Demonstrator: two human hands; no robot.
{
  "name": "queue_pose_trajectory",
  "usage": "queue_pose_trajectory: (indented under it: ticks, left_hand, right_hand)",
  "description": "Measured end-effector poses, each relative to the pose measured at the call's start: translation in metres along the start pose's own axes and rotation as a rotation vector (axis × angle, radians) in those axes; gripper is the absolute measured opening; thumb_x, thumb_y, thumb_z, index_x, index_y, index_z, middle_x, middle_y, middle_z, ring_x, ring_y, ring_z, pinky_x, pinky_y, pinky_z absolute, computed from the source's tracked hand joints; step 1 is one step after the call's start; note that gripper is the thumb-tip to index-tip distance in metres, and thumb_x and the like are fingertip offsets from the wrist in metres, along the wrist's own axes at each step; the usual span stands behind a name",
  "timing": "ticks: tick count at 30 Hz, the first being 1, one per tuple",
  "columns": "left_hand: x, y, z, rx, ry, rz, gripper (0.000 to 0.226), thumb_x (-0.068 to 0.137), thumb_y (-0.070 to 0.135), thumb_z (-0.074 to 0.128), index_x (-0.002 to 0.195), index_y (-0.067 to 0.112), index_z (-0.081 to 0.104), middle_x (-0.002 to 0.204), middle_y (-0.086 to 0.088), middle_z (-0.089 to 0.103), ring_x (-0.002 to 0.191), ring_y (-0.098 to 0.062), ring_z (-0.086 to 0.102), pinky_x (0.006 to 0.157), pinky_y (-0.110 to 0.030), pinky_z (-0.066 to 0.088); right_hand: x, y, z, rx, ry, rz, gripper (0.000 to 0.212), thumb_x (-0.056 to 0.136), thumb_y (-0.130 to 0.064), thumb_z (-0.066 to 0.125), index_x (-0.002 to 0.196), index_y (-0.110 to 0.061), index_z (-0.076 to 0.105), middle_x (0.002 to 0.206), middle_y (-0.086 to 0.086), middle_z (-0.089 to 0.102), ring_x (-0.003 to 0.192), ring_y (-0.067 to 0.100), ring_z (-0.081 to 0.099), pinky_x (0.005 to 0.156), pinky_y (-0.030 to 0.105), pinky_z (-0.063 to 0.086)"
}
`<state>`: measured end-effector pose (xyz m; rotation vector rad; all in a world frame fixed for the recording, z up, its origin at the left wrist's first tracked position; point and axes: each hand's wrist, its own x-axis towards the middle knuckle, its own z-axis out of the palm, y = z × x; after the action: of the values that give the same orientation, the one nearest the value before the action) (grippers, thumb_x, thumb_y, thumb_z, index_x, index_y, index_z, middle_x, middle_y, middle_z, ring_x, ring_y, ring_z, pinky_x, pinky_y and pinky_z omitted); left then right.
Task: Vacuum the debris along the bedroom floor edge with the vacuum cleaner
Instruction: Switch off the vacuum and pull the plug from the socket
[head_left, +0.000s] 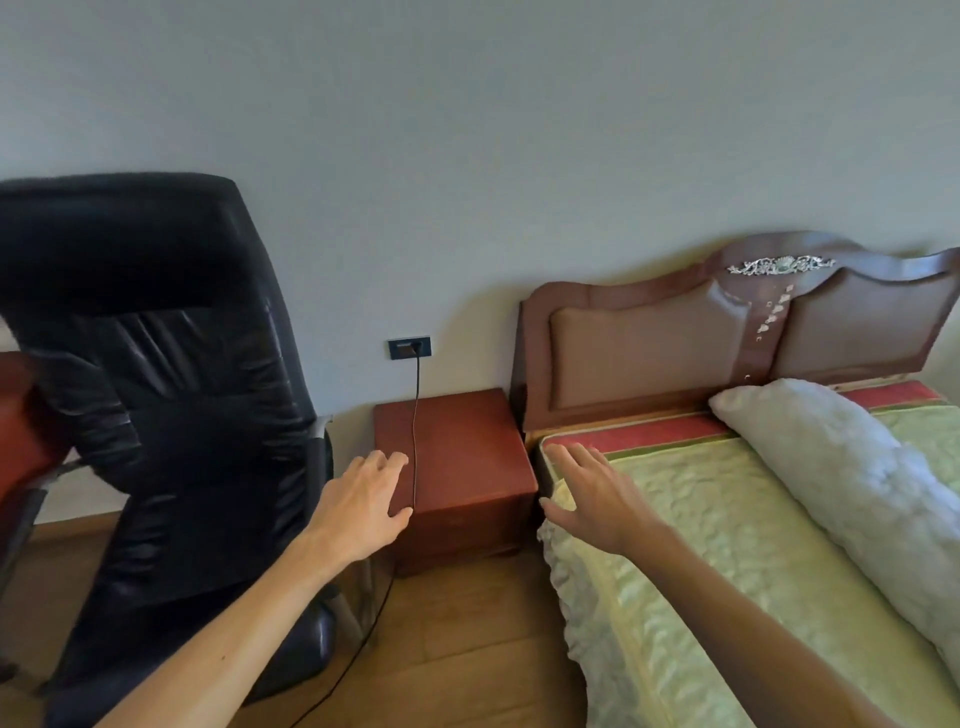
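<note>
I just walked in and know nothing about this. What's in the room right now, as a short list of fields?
place: bedroom, wooden floor
left hand: open, in front of the nightstand
right hand: open, above the near corner of the bed
cord: black, plugged into wall outlet, runs down over the nightstand top
chair: black office chair, left of nightstand
vacuum cleaner: not in view
held: nothing
</note>
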<state>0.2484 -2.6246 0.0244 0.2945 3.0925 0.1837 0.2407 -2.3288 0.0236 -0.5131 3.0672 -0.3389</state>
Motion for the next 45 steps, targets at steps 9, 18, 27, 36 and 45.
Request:
queue_pose_trajectory:
  ticks: [9, 18, 27, 36, 45]
  left_hand:
    - [0.086, -0.049, 0.004, -0.026, -0.027, -0.06, 0.064, 0.091, 0.046, 0.061, 0.145, 0.022, 0.035, 0.134, 0.0, 0.052, 0.122, -0.018, 0.052, 0.088, -0.034, 0.054]
    - [0.161, -0.081, 0.028, -0.08, -0.078, -0.166, 0.063, 0.092, 0.046, 0.059, 0.145, 0.023, 0.034, 0.137, 0.001, 0.051, 0.126, -0.018, 0.049, 0.093, -0.035, 0.051]
    - [0.269, -0.11, 0.077, -0.169, -0.151, -0.295, 0.058, 0.093, 0.047, 0.056, 0.142, 0.026, 0.034, 0.133, 0.006, 0.05, 0.12, -0.014, 0.05, 0.089, -0.028, 0.05]
    - [0.374, -0.13, 0.199, -0.345, -0.282, -0.402, 0.05, 0.093, 0.048, 0.055, 0.135, 0.029, 0.037, 0.122, 0.008, 0.053, 0.115, -0.011, 0.054, 0.086, -0.029, 0.052]
    - [0.447, -0.149, 0.31, -0.596, -0.1, -0.608, 0.053, 0.092, 0.045, 0.061, 0.139, 0.026, 0.043, 0.119, 0.005, 0.058, 0.11, -0.008, 0.057, 0.088, -0.022, 0.052]
  right_hand:
    - [0.12, -0.008, 0.012, 0.004, -0.055, -0.024, 0.063, 0.094, -0.049, 0.055, 0.147, -0.022, 0.033, 0.13, -0.002, 0.05, 0.121, 0.02, 0.049, 0.084, 0.037, 0.056]
    - [0.239, 0.008, 0.03, 0.057, -0.098, -0.044, 0.063, 0.094, -0.049, 0.053, 0.147, -0.022, 0.032, 0.132, -0.002, 0.049, 0.122, 0.021, 0.047, 0.085, 0.04, 0.052]
    - [0.406, 0.044, 0.08, 0.19, -0.184, -0.033, 0.063, 0.095, -0.049, 0.052, 0.149, -0.023, 0.031, 0.142, 0.0, 0.048, 0.132, 0.021, 0.045, 0.096, 0.04, 0.048]
    - [0.534, 0.052, 0.211, 0.425, -0.238, 0.168, 0.048, 0.093, -0.042, 0.059, 0.134, -0.021, 0.045, 0.123, 0.0, 0.057, 0.12, 0.021, 0.052, 0.09, 0.04, 0.049]
    - [0.616, 0.028, 0.317, 0.686, -0.04, 0.405, 0.033, 0.09, -0.038, 0.064, 0.112, -0.019, 0.05, 0.099, -0.002, 0.059, 0.083, 0.019, 0.061, 0.071, 0.035, 0.048]
